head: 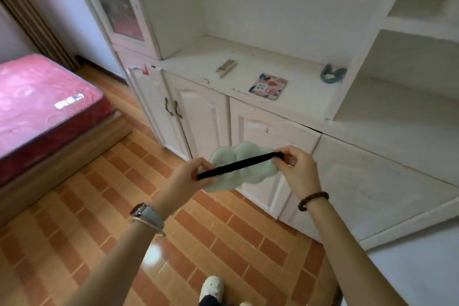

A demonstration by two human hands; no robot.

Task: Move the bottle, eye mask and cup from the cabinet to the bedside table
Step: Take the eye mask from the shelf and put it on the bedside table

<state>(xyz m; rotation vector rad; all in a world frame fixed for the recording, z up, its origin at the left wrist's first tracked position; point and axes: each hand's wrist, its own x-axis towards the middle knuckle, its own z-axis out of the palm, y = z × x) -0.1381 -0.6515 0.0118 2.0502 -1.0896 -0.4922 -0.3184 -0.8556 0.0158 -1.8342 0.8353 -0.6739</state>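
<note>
Head view. The eye mask [244, 153], pale green and cloud-shaped, is off the cabinet [285, 74] and held in the air in front of its lower doors, above the tiled floor [74, 218]. The left hand [190, 177] pinches the mask's left end, thumb and fingers closed over the black strap [238, 165]. The right hand [296, 169] pinches the right end the same way, fingers curled, and the strap is drawn taut between the two.

On the cabinet counter: a patterned coaster [268, 86], a small beige block [226, 68], a blue clip-like item [332, 74]. No bottle, cup or bedside table in frame. A pink mattress [37, 97] lies to the left.

Risks, as judged: both grips are fingertip pinches on a stretchy strap. If one end slips, the strap would likely snap across and the mask swing or drop to the floor. Carrying it this way occupies both hands.

Orientation: the long axis runs lower left to upper right, along the strap. The strap side faces the camera, the padded front faces the cabinet doors.
</note>
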